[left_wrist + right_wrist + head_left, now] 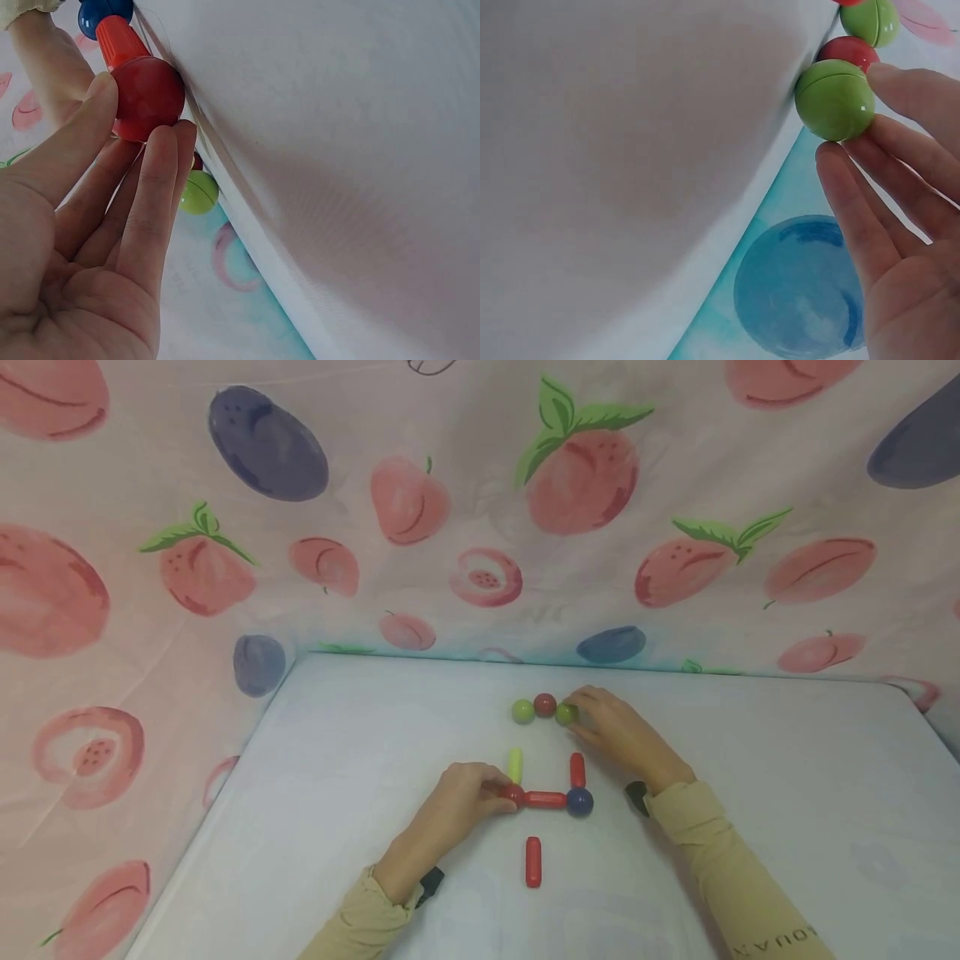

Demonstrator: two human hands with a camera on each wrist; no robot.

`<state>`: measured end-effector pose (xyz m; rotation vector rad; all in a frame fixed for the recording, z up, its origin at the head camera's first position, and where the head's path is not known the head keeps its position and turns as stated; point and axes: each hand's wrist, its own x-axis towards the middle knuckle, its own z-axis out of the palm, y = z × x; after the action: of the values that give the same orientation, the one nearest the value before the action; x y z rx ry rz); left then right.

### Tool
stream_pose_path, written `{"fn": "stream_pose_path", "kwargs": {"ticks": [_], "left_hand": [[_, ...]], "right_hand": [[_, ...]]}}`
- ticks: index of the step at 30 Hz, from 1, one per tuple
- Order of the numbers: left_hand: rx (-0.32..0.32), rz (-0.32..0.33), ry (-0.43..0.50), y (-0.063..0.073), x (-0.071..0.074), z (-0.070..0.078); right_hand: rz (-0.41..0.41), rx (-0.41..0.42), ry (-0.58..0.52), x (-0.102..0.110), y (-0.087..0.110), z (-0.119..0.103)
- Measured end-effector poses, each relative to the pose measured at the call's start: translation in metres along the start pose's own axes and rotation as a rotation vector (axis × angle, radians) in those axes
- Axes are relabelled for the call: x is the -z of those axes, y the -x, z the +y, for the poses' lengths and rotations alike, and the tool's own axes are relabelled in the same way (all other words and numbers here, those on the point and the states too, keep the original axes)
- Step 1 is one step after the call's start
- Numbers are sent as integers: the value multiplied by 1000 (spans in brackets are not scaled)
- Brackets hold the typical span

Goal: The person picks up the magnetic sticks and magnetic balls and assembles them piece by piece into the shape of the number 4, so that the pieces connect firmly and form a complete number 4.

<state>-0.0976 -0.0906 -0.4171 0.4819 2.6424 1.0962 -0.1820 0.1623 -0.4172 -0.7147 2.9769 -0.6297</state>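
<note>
My left hand (463, 800) pinches a red ball (150, 97) between thumb and fingers. From that ball a red rod (545, 799) runs right to a blue ball (580, 802). A yellow rod (515, 765) points away from the red ball, and a second red rod (577, 770) points the same way from the blue one. Farther back, my right hand (618, 735) holds a green ball (835, 100) by thumb and fingertips. Left of it, a darker red ball (545, 704) and another green ball (522, 711) sit close together in a short row.
A loose red rod (533, 862) lies on the white table (360, 727), nearer me than the joined pieces. Behind the table's far edge hangs a fruit-printed cloth (450, 435), which continues down the left side. Dark wrist straps show at both sleeves.
</note>
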Motion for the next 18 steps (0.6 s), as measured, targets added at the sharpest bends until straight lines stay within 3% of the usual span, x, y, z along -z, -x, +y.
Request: {"fn": "stream_pose_path", "kwargs": {"ticks": [18], "left_hand": [[8,-10,-8,0,0,0]], "right_hand": [[-6,-42,-87,-4,-1,2]]}}
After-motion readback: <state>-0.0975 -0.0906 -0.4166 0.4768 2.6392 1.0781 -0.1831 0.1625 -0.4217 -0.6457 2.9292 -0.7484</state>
